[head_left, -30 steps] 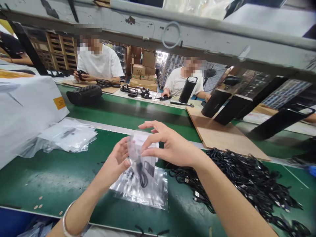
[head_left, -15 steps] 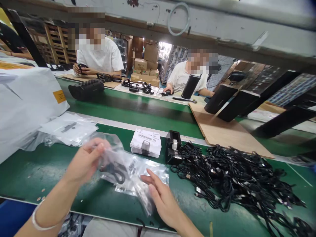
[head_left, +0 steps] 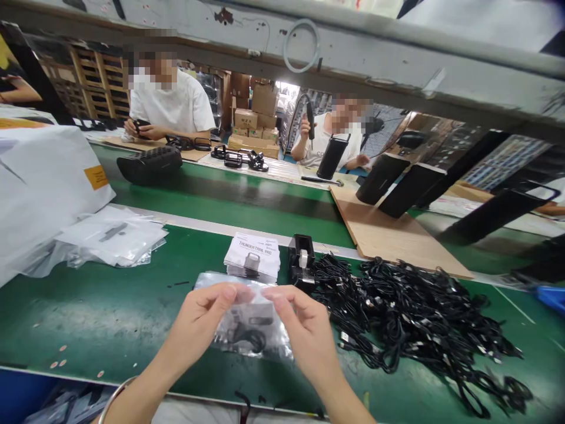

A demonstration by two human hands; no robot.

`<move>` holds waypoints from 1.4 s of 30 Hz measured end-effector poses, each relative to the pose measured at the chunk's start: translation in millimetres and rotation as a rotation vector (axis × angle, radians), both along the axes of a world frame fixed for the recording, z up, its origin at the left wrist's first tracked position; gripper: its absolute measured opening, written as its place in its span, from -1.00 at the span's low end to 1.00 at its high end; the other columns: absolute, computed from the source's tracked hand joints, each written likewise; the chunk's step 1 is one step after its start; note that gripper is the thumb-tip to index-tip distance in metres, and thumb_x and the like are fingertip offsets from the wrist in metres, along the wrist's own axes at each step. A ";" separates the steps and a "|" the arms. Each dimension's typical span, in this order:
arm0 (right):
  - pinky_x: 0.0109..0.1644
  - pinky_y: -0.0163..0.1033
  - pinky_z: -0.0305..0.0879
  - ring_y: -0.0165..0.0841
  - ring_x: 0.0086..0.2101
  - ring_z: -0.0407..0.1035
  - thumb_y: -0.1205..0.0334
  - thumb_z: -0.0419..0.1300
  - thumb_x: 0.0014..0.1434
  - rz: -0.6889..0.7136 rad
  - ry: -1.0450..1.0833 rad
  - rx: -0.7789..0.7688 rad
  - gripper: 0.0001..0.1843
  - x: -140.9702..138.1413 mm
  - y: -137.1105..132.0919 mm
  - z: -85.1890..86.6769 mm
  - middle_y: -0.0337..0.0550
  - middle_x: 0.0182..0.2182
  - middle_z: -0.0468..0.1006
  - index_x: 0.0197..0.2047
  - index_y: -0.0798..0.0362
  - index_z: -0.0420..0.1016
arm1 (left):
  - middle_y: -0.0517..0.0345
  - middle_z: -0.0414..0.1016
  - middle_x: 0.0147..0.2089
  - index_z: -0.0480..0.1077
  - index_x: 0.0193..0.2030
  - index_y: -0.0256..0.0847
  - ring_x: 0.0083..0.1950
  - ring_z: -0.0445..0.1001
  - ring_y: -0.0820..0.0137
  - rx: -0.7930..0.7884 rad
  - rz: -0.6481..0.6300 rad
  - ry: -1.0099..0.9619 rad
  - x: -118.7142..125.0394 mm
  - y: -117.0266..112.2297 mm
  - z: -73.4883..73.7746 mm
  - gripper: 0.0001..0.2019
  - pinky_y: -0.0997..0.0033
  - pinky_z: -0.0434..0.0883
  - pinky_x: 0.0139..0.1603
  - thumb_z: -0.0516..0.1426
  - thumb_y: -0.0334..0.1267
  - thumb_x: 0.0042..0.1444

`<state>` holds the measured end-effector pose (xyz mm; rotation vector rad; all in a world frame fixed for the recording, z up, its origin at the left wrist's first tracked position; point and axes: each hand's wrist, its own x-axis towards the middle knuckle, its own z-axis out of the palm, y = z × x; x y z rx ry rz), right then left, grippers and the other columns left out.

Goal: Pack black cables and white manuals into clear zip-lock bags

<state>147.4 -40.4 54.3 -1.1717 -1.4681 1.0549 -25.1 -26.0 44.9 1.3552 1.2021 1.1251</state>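
Observation:
Between my hands is a clear plastic bag [head_left: 276,331] with a coiled black cable [head_left: 252,340] showing inside it. My left hand [head_left: 214,309] pinches the bag's upper edge, thumb against fingers. On the other side, my right hand [head_left: 300,315] pinches the same edge close to the left fingertips. Beneath it, other clear plastic packaging seems to lie on the green bench; the layers are hard to tell apart. Just behind the bag stands a stack of printed leaflets [head_left: 252,257].
Right of the leaflets are a black tape dispenser [head_left: 302,259] and a large heap of black cables [head_left: 406,318]. Flat plastic bags [head_left: 117,235] lie at left beside a white sack [head_left: 48,182]. Black speakers [head_left: 412,191] stand on a wooden board [head_left: 397,235]. Two people work opposite.
My left hand has moved right and down, meeting my right hand at the bag's edge. The bag now lies flatter before me. The co-worker at right has raised a black object.

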 end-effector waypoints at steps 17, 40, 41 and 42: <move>-0.23 -0.28 0.29 -0.36 -0.32 0.38 0.25 0.07 0.18 -0.095 -0.053 0.203 -0.82 16.9 6.6 19.9 -0.19 -0.37 0.51 -0.40 0.03 0.46 | 0.31 0.44 -0.55 0.43 -0.49 -0.12 -0.46 0.39 0.46 0.321 0.218 0.222 15.2 5.7 20.5 -0.74 0.55 0.32 -0.39 0.03 -0.15 0.14; -0.52 -0.37 0.23 -0.47 -0.60 0.28 0.09 0.21 0.03 -0.041 0.136 -0.211 -0.77 21.5 4.2 -17.3 -0.22 -0.55 0.48 -0.42 0.10 0.49 | 0.11 0.51 -0.29 0.29 -0.03 -0.17 -0.29 0.45 0.34 -0.036 -0.181 -0.155 7.3 15.4 -4.3 -0.53 0.47 0.35 -0.35 0.23 -0.10 -0.08; -0.51 -0.38 0.23 -0.47 -0.59 0.28 0.10 0.22 0.03 -0.041 0.128 -0.213 -0.79 22.5 5.4 -21.5 -0.23 -0.55 0.48 -0.41 0.09 0.50 | 0.11 0.50 -0.33 0.35 -0.12 -0.20 -0.33 0.43 0.36 -0.120 -0.209 -0.123 5.6 16.8 -8.1 -0.62 0.49 0.33 -0.39 0.24 -0.13 -0.09; -0.49 -0.38 0.24 -0.46 -0.57 0.30 0.12 0.21 0.04 -0.047 0.101 -0.197 -0.81 23.6 6.2 -24.8 -0.23 -0.54 0.48 -0.40 0.08 0.51 | 0.14 0.49 -0.38 0.40 -0.25 -0.22 -0.38 0.41 0.40 -0.169 -0.217 -0.078 4.5 18.2 -11.2 -0.73 0.50 0.31 -0.42 0.23 -0.15 -0.08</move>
